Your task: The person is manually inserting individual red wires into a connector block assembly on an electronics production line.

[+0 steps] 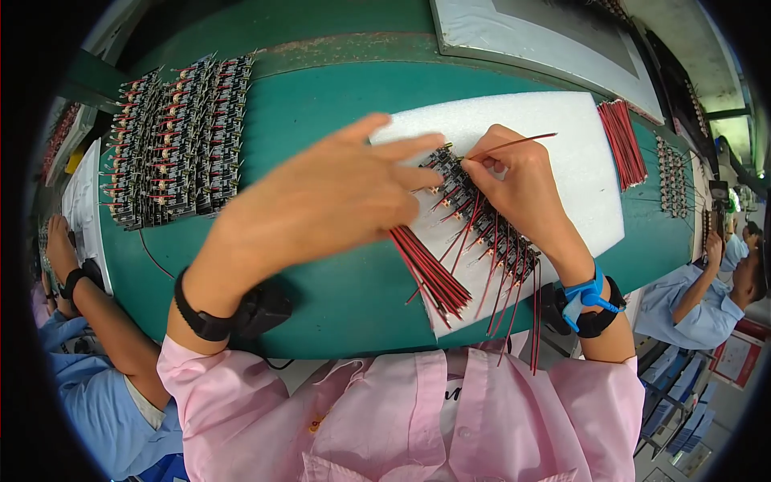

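My right hand (522, 181) is pinched on a thin red wire (526, 140) above the upper part of a row of small black circuit boards (458, 193). The row runs slantwise over a white foam sheet (570, 153), and several red and black wires trail from its boards toward me. My left hand (329, 193), smeared by motion, reaches in from the left with thumb and forefinger apart, near the row's upper end. A bundle of red and black wires (434, 277) comes out from under its lower fingers, which appear curled round it; the bundle's upper ends are hidden.
Stacked rows of circuit boards (181, 140) lie on the green table (321, 104) at left. Another red wire bundle (622, 145) and more boards (673, 177) lie at right. A metal-framed panel (546, 48) stands behind. Co-workers' arms show at both sides.
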Motion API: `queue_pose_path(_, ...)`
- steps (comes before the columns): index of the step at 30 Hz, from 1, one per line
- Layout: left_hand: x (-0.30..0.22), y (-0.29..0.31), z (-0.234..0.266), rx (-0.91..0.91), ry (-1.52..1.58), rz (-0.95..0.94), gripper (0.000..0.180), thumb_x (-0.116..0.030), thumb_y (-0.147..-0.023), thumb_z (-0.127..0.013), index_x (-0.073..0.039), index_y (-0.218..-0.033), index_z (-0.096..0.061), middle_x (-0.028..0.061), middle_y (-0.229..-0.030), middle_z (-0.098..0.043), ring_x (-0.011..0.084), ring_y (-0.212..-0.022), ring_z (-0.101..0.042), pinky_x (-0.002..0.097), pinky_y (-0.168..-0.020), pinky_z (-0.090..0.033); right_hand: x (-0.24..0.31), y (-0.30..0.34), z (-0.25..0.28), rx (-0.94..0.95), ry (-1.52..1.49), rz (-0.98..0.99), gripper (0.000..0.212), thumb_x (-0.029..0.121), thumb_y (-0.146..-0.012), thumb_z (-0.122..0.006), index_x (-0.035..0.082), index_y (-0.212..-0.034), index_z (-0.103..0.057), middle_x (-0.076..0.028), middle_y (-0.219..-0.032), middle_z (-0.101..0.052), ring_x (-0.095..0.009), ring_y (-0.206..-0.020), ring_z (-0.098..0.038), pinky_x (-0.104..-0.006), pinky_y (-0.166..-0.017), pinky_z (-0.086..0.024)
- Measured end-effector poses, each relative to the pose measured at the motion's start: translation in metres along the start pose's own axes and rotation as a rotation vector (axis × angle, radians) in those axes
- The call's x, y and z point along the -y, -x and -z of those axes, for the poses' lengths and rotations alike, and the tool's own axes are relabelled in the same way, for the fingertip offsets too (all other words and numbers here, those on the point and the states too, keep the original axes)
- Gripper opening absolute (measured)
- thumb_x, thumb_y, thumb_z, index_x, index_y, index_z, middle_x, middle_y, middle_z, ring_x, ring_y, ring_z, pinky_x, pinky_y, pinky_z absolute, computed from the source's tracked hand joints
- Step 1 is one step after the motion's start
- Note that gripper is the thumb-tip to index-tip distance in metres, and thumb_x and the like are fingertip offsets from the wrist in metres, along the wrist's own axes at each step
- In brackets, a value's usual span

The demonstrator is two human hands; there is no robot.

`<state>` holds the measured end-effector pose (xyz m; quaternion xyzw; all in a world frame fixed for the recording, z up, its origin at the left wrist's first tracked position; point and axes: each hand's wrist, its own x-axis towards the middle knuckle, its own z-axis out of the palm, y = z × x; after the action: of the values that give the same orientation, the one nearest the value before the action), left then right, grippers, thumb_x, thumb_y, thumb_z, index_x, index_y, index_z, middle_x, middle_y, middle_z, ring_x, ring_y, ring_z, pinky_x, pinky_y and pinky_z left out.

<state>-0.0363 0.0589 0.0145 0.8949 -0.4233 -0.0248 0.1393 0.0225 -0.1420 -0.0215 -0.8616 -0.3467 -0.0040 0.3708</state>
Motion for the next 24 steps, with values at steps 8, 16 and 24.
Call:
queue_pose_path(8, 0.046, 0.037, 0.047, -0.237, 0.485, 0.190, 0.025, -0.024, -0.074, -0.057, -0.004, -0.061, -0.050, 0.0039, -0.066, -0.057, 0.0177, -0.072, -0.054, 0.0322, -0.071, -0.039, 0.000, 0.004, 0.006, 0.098, -0.003, 0.061, 0.011, -0.006, -0.064, -0.056, -0.003, -0.075, -0.057, -0.009, -0.067, -0.052, -0.019, -0.058, -0.049, -0.0271, -0.055, -0.039)
queue_pose_path(16, 0.029, -0.043, 0.012, -0.607, 1.547, 0.601, 0.037, -0.039, -0.081, -0.050, -0.010, -0.061, -0.040, -0.0068, -0.045, -0.025, 0.0032, -0.035, -0.021, 0.0196, -0.032, -0.019, 0.021, 0.007, 0.017, 0.198, 0.574, 0.293, 0.021, -0.007, -0.058, -0.050, 0.000, -0.077, -0.056, -0.009, -0.070, -0.048, -0.023, -0.071, -0.048, -0.0322, -0.069, -0.035)
queue_pose_path(24, 0.032, -0.079, -0.014, -0.648, 1.906, 0.583, 0.025, -0.028, -0.085, -0.045, -0.005, -0.076, -0.045, -0.0036, -0.050, -0.034, 0.0053, -0.038, -0.027, 0.0210, -0.034, -0.025, 0.020, 0.005, 0.021, 0.259, 0.476, 0.305, 0.018, -0.004, -0.060, -0.052, 0.001, -0.076, -0.055, -0.009, -0.070, -0.049, -0.024, -0.072, -0.049, -0.0337, -0.069, -0.036)
